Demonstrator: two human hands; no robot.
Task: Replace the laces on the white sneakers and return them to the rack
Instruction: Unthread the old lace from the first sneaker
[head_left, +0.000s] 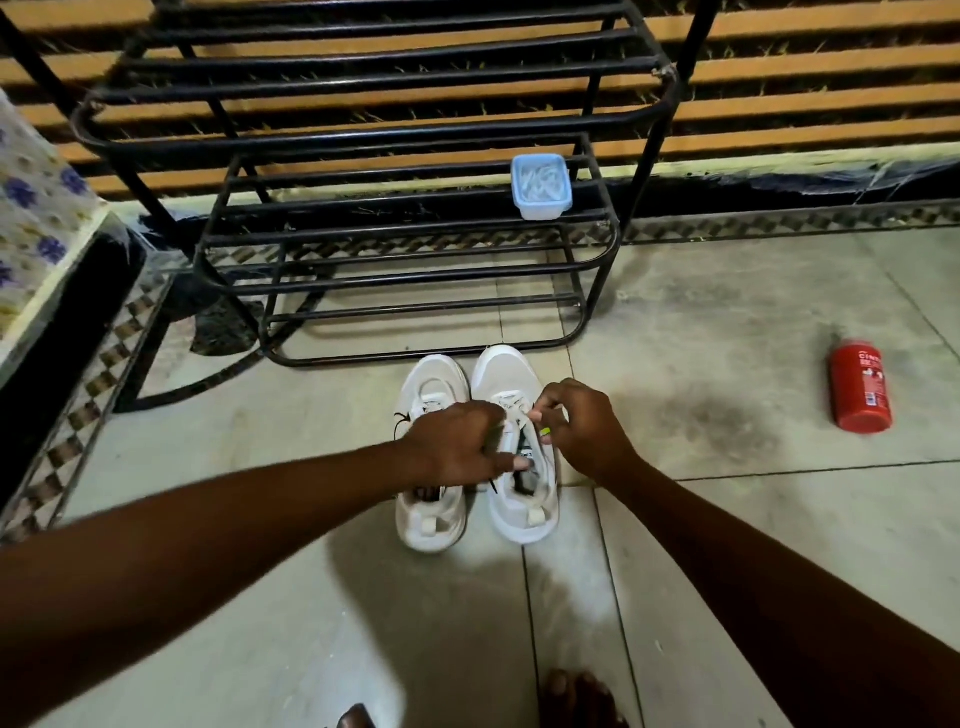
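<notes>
Two white sneakers stand side by side on the tiled floor, toes toward the rack. The left sneaker has a black lace showing at its side. Over the right sneaker both hands work at the eyelets. My left hand has its fingers curled at the tongue and opening, holding the shoe's upper. My right hand pinches a lace at the shoe's right edge, where a small yellow-green tip shows. The black metal shoe rack stands just beyond the sneakers. A pale blue plastic box with white laces inside sits on a middle shelf.
A red canister lies on the floor to the right. A cloth-covered ledge is at the left. A slatted wooden wall rises behind the rack. My bare toes show at the bottom edge.
</notes>
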